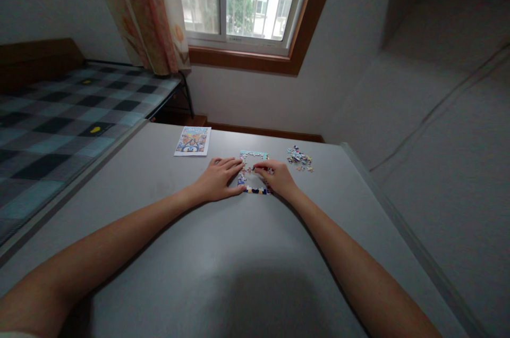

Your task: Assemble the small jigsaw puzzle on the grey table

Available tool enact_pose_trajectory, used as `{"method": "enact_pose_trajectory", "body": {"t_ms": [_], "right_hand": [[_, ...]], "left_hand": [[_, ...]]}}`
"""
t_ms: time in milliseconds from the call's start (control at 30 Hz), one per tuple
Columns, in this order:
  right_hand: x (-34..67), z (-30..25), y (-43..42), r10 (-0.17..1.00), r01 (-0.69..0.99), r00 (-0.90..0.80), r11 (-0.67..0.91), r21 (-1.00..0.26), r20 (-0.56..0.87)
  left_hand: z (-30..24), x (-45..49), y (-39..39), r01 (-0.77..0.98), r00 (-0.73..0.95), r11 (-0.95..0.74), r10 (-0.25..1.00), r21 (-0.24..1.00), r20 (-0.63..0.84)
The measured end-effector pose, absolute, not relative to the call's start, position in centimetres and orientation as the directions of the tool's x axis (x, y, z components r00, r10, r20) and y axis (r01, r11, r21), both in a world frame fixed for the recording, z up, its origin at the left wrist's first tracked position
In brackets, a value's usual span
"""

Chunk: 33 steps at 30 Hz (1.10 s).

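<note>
A partly joined jigsaw puzzle [255,191] lies flat on the grey table, its border forming a rectangle with bare tabletop showing inside. My left hand [220,178] rests flat with spread fingers, the fingertips and thumb touching the puzzle's left border. Over the right side of the frame, my right hand [277,176] is pinched, with a small dark puzzle piece at its fingertips inside the border. The right hand hides part of the right border. Loose puzzle pieces [298,156] sit in a heap to the right of the puzzle.
A printed picture sheet [193,141] with a penguin lies at the table's far left. The table [191,269] reaches a checked bed [79,109] on the left. Beyond the far edge are a barred window [243,3] and a floral curtain [147,14].
</note>
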State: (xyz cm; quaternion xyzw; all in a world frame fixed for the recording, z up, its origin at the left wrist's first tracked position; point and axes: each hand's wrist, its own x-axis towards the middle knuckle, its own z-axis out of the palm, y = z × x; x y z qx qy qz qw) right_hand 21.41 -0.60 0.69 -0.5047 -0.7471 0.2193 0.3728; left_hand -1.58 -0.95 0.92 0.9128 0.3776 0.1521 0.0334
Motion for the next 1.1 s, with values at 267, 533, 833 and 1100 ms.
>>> {"method": "enact_pose_trajectory", "body": {"t_ms": [267, 533, 833, 1100], "right_hand": [[20.59, 0.99, -0.95, 0.863, 0.662, -0.365, 0.504, -0.555, 0.348], [20.29, 1.35, -1.05, 0.855, 0.727, -0.415, 0.517, -0.452, 0.311], [20.35, 1.19, -1.15, 0.854, 0.748, -0.42, 0.517, -0.416, 0.305], [20.49, 0.8, -1.23, 0.835, 0.748, -0.424, 0.541, -0.385, 0.35]], "left_hand": [[0.68, -1.59, -0.97, 0.671, 0.669, -0.723, 0.686, 0.163, 0.287], [0.91, -1.45, -1.07, 0.67, 0.657, -0.728, 0.671, 0.142, 0.343], [1.26, -1.42, -1.29, 0.62, 0.663, -0.761, 0.638, 0.19, 0.391], [1.44, -1.43, -1.39, 0.606, 0.678, -0.781, 0.607, 0.152, 0.414]]}}
